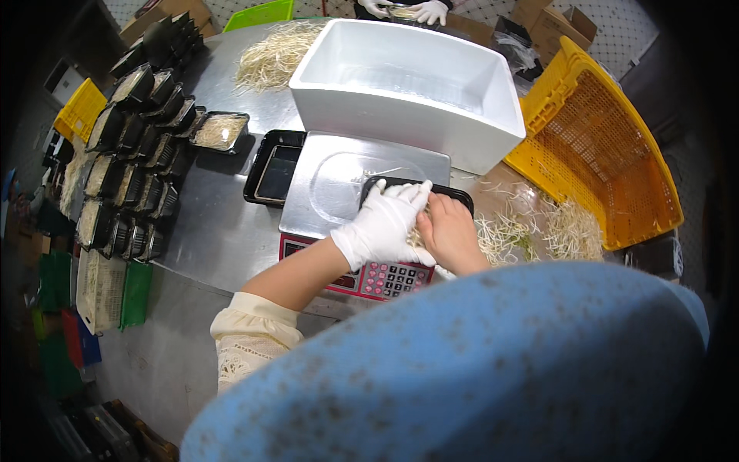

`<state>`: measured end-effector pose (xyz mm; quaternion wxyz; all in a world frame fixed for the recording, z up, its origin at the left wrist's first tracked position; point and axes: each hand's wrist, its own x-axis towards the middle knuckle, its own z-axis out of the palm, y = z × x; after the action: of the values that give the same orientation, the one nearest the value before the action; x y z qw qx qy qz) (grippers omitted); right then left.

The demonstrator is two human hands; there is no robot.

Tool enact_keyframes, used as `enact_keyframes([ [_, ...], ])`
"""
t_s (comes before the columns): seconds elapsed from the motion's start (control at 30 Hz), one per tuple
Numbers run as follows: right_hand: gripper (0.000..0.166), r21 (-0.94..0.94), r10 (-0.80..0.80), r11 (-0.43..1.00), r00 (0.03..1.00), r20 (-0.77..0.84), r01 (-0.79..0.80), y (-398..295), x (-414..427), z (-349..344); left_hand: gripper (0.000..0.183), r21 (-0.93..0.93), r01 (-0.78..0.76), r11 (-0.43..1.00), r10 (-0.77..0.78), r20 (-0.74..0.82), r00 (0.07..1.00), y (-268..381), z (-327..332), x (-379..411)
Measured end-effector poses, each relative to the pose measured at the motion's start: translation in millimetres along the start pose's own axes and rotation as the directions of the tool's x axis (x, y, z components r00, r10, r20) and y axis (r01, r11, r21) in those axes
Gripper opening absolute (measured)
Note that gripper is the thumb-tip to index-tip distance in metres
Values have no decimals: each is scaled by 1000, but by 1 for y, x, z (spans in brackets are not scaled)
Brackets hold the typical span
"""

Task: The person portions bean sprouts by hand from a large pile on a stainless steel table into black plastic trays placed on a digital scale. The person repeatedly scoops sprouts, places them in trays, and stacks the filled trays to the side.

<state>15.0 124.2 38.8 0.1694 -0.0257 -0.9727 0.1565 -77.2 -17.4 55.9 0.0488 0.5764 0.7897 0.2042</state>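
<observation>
My left hand point(388, 222), in a white glove, lies spread over a black plastic tray point(462, 196) at the right part of a digital scale's metal plate point(329, 185). Pressed against it is my bare right hand point(451, 231), its fingers reaching into the same tray. A few pale bean sprouts show between the hands; most of the tray's contents are hidden. Stray sprouts lie on the plate above the tray. Left of the scale stands another black plastic tray point(252, 185). Loose bean sprouts point(502, 234) are strewn on the table to the right of my hands.
A white foam box point(398, 110) stands behind the scale. At the right leans a yellow plastic crate point(623, 156). Stacked packs of sprouts point(104, 173) fill the table's left side, with one pack point(221, 133) apart. A sprout heap point(277, 55) and a person's gloved hands point(428, 11) are beyond.
</observation>
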Motion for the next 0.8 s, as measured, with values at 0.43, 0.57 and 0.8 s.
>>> enact_keyframes([
  [0.43,43,125,-272,956,962,40,265,-39,12,-30,101,125,139,982,-128,-90,988,-3,-17,-80],
  [0.57,25,206,-29,978,999,44,19,18,82,1,100,150,187,971,-168,-130,977,-13,-35,-92],
  [0.8,16,322,24,944,987,160,-76,43,100,43,99,7,80,997,-77,-217,973,-23,-30,-85],
])
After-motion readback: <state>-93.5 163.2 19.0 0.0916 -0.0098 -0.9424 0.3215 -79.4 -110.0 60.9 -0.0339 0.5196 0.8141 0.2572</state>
